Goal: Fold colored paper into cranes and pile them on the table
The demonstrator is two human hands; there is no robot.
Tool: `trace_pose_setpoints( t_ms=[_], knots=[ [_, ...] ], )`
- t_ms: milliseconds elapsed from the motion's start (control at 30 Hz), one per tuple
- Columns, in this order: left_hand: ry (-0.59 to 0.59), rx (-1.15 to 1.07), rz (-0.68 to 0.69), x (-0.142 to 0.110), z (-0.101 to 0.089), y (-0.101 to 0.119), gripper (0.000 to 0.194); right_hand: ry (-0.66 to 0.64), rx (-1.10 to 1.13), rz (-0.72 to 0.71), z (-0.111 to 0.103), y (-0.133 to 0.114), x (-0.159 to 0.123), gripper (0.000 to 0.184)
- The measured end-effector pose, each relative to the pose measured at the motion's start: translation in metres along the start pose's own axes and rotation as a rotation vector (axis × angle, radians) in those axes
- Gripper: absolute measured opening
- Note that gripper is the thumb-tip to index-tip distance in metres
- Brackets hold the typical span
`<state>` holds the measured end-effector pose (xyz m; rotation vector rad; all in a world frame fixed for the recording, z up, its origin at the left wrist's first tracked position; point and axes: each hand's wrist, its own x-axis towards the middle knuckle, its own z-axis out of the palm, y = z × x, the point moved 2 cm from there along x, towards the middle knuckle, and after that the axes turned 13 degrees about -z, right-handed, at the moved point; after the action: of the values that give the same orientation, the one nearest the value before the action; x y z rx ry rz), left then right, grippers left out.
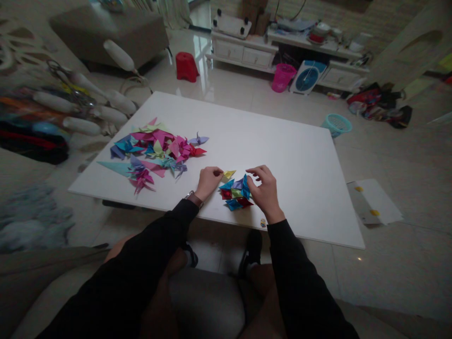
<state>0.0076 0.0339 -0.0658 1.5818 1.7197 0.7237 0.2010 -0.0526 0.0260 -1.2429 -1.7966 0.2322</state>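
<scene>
My left hand (209,182) pinches a small yellow folded-paper piece (229,174) by its left end, just above the white table (282,150). Beside it lies a tight cluster of folded paper pieces (236,193) in blue, red, green and purple. My right hand (263,187) is at the cluster's right side, thumb and fingers apart, close to an upright blue folded piece (245,186). Whether the thumb touches that piece I cannot tell. To the left spreads a larger heap of origami cranes (155,143) in pink, blue, green and purple.
Near the front edge of the table is a small sticker (263,222). Around the table stand a red stool (186,67), a pink basket (283,77), a blue fan (308,76) and a turquoise basket (336,125). White sheets (374,202) lie low at the right.
</scene>
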Motion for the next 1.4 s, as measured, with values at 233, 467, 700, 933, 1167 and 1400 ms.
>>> trace_pose_setpoints(
  t_ms=[233, 467, 700, 933, 1167, 1400],
  knots=[
    [-0.028, 0.027, -0.04, 0.004, 0.024, 0.006, 0.018, 0.039, 0.041, 0.006, -0.006, -0.006, 0.008, 0.019],
    [-0.125, 0.078, -0.019, 0.004, 0.036, 0.006, 0.023, 0.042, 0.048, 0.012, -0.012, -0.005, 0.006, 0.02],
    [-0.058, 0.0, -0.009, 0.009, 0.013, 0.014, 0.028, 0.006, 0.047, 0.016, -0.011, -0.002, 0.007, 0.019],
    [0.071, -0.096, -0.01, 0.017, -0.026, 0.004, 0.023, -0.065, 0.027, 0.02, -0.005, 0.003, 0.004, 0.017],
    [0.195, -0.104, -0.068, 0.032, -0.075, -0.033, 0.025, -0.153, -0.01, 0.01, 0.003, 0.015, -0.003, 0.015],
    [0.439, -0.056, -0.245, 0.065, -0.158, -0.077, 0.029, -0.172, -0.016, 0.005, 0.012, 0.024, -0.004, 0.014]
  ],
)
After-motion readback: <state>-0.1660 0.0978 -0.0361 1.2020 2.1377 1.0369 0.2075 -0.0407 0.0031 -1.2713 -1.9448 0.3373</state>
